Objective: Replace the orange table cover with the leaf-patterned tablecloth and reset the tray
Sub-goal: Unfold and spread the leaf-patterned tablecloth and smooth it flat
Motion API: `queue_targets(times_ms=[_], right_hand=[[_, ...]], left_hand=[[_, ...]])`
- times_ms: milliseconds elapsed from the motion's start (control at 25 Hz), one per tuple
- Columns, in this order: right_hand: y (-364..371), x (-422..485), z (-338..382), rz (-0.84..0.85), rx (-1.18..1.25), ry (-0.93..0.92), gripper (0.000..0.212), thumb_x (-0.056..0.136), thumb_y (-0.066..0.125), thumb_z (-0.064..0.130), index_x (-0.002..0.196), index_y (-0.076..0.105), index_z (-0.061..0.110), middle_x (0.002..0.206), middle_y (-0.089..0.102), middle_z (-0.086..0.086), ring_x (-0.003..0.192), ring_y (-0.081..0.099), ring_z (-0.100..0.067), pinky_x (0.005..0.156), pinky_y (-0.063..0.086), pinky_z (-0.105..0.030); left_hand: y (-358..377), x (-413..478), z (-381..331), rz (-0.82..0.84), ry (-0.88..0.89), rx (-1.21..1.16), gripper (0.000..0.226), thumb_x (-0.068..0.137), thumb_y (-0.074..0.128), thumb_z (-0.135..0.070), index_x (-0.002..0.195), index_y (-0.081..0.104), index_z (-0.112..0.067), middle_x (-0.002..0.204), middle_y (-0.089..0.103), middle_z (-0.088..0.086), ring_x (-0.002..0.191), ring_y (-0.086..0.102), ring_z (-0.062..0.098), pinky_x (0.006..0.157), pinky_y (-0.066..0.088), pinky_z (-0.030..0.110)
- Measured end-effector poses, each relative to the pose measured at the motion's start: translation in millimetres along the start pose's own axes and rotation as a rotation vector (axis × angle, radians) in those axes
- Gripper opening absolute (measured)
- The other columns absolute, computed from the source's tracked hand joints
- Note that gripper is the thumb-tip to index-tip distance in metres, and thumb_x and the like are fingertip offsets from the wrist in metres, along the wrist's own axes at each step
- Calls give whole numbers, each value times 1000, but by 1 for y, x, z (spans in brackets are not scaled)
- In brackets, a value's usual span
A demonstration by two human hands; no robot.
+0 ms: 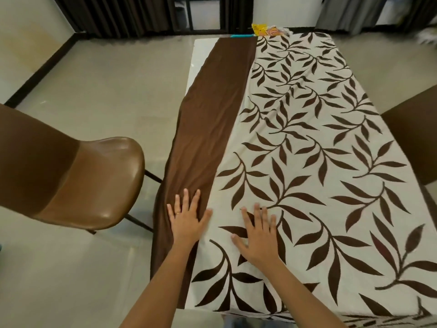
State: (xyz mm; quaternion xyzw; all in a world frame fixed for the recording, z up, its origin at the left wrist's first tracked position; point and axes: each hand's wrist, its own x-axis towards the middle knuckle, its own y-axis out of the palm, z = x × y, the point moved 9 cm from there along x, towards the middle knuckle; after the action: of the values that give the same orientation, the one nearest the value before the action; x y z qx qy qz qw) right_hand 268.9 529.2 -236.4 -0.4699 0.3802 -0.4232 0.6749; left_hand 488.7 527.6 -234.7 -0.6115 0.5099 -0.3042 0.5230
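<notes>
Tablecloth with leaf pattern (314, 147) lies under the flat, spread right hand (259, 237), its brown border (212, 110) under the flat left hand (186, 224).

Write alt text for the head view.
Two hands lie flat on a leaf-patterned tablecloth: the left hand on its brown border, the right hand on the leaves. A brown chair stands to the left; a bare strip of white tabletop shows far left.

A glossy brown chair (94, 181) stands at the left on pale floor tiles (94, 91), a second chair (411, 133) at the right edge. Dark curtains (113, 15) hang along the top, a grey curtain (343, 13) at the upper right.
</notes>
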Motion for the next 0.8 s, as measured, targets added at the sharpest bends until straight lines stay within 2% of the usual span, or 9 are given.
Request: queue_targets(times_ms=[120,200,320,400,480,640,800], right_hand=[[-20,-7,-21,-22,170,-44,74,94,21,65,154,9,25,161,-6,-1,147,-14,-15,121,8,-48],[-44,-20,-72,-158,127,95,71,96,25,61,154,14,21,162,1,-4,148,-10,-16,121,8,-47],[-57,-51,-155,-240,24,395,78,92,26,64,153,17,18,160,6,-15,148,-5,-30,119,3,-51],[-48,-61,-174,-183,2,467,83,89,24,68,153,18,17,159,10,-20,147,2,-38,117,7,-57],[-42,-59,-171,-140,-2,460,84,89,24,69,153,20,16,158,12,-23,146,8,-41,116,10,-58],[-40,-67,-181,-109,11,336,82,91,23,70,155,6,22,160,-3,-15,148,-9,-31,120,2,-50],[-50,-86,-187,-162,64,223,75,97,28,57,154,5,17,161,-5,-10,148,-9,-25,120,1,-43]], left_hand=[[-6,1,8,-22,-48,5,78,83,8,-77,152,11,-40,162,6,2,148,-1,28,116,-8,54],[-13,1,-5,-65,-63,-14,82,83,9,-76,152,18,-32,161,9,7,148,2,31,116,-6,55],[-12,-4,-60,-80,154,-78,80,88,18,-73,152,20,-26,161,10,7,148,5,28,118,-1,51],[8,-11,-102,-10,314,-71,74,90,19,-72,153,14,-33,162,2,2,148,-1,25,118,-3,50],[26,-17,-121,21,320,-21,72,89,17,-73,152,9,-39,162,-3,-2,148,-3,25,118,-4,52],[34,-19,-122,-20,261,44,71,87,19,-73,151,15,-40,161,7,-1,148,5,27,117,0,54],[26,-27,-150,-58,287,4,73,88,26,-67,150,24,-29,160,14,4,148,6,27,116,-5,53]])
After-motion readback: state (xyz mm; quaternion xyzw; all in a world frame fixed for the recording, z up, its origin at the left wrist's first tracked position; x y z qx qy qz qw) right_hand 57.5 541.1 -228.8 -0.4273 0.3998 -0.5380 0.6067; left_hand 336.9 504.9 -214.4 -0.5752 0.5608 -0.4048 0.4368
